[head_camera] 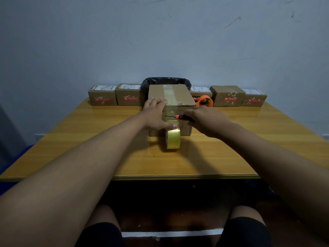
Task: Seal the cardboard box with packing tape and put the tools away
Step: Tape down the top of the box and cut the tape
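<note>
A brown cardboard box [179, 96] stands in the middle of the yellow table [89, 139], with a strip of clear tape running over its top and down its front face. My left hand [156, 114] lies flat on the box's near top edge, thumb pressing on the tape. A roll of yellowish packing tape [173, 139] stands on edge against the box front, still joined to the strip. My right hand [204, 119] grips an orange-and-black utility knife [179, 117], its blade pointing left onto the tape on the front face.
A row of small labelled parcels [102, 97] lines the table's far edge on both sides of the box. An orange tape dispenser [204, 100] sits right behind the box. A bin with a black liner [166, 81] is behind it, against the wall.
</note>
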